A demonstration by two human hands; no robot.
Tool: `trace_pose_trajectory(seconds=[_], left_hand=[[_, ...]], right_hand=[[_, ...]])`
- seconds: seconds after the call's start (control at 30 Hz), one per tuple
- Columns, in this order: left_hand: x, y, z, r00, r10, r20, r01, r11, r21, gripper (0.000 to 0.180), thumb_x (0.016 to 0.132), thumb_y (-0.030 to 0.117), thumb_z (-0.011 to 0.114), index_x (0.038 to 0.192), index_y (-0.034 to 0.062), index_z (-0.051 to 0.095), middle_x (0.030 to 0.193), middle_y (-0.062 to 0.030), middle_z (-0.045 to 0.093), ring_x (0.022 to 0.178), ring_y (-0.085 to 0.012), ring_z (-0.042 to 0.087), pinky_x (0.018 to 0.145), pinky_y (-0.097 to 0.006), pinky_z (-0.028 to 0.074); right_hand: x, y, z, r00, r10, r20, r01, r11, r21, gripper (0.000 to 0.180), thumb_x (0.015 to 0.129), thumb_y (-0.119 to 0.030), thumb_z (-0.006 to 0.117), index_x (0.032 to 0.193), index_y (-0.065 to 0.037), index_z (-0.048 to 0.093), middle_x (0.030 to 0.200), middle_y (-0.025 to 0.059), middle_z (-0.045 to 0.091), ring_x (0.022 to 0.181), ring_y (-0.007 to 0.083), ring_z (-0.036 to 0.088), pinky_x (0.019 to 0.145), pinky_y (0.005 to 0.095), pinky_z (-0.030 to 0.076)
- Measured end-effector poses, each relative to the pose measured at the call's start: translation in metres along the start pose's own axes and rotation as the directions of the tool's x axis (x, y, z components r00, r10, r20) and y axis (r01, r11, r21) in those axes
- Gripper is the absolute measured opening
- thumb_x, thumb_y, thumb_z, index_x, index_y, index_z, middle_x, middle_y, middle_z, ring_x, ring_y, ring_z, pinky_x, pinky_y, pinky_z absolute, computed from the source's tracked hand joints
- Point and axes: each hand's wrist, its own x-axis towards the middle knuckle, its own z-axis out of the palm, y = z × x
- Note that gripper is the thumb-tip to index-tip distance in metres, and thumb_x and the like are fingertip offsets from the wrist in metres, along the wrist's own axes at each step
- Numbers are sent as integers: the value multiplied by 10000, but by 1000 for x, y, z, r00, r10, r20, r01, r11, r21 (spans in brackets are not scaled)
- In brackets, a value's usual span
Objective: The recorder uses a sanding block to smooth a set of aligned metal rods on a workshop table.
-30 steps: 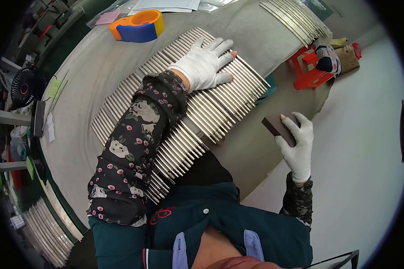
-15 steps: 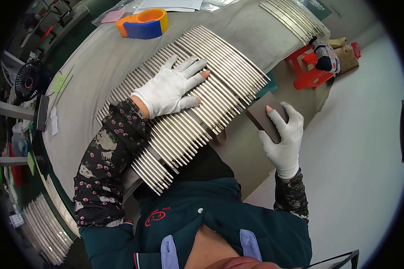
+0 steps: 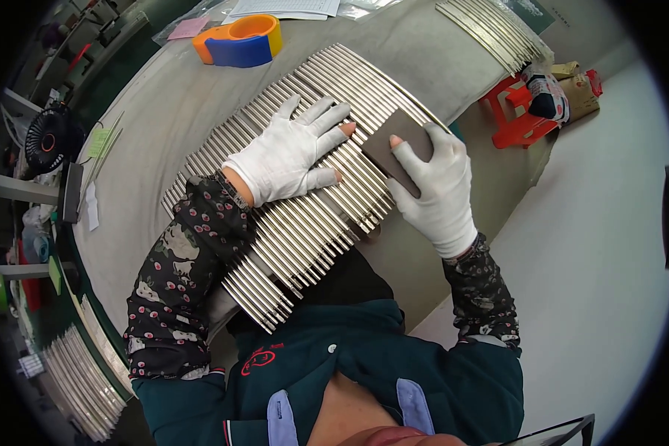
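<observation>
Many slim, shiny metal rods (image 3: 297,256) lie side by side in a wide row across the table, their near ends jutting past its edge. My left hand (image 3: 286,152), in a white glove with bare fingertips, rests flat on the rods with its fingers spread. In my right hand (image 3: 438,189), gloved the same way, is a dark grey-brown rectangular block (image 3: 398,145), which looks like a sanding sponge. The block lies over the right ends of the rods; its underside is hidden. Thumb and fingers grip it from its near and right sides.
A blue and orange tape dispenser (image 3: 238,41) and papers (image 3: 282,7) are at the table's far side. More rods (image 3: 490,33) lie at the far right, beside a red stool (image 3: 520,119). On the left are a black fan (image 3: 48,137) and another rod bundle (image 3: 82,379).
My right hand has brought the block leftward and away from me, from beside the table onto the rods' right ends. The left hand stays spread on the rods, barely shifted.
</observation>
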Motion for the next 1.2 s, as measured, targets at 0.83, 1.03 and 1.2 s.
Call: trace_pose_trajectory(seconds=[0.83, 1.03, 1.2], left_hand=[[13, 2, 2, 1000, 23, -2, -23, 1000, 15, 734, 902, 588, 398, 1426, 76, 343, 1503, -188, 279, 1382, -377, 266, 1116, -583, 147], [8, 2, 4, 998, 10, -59, -8, 999, 43, 754, 891, 599, 403, 1386, 32, 412, 1480, -166, 336, 1386, -321, 282, 1117, -576, 167], [8, 4, 0, 998, 7, -66, -3, 998, 63, 746, 893, 602, 407, 1388, 45, 412, 1477, -164, 340, 1382, -324, 286, 1119, -567, 172]], right_hand=[[-5, 5, 2, 998, 59, -20, -59, 998, 14, 516, 647, -164, 753, 1146, -155, 620, 1161, 186, 488, 1043, 346, 484, 870, 424, 430], [-53, 20, -42, 994, 61, 87, -57, 997, -43, 571, 583, -92, 752, 1137, -133, 622, 1211, 199, 483, 1031, 372, 482, 875, 441, 428], [-48, 18, -45, 995, 99, -32, -100, 995, -9, 590, 579, -70, 753, 1149, -133, 612, 1219, 200, 478, 1035, 373, 476, 887, 447, 418]])
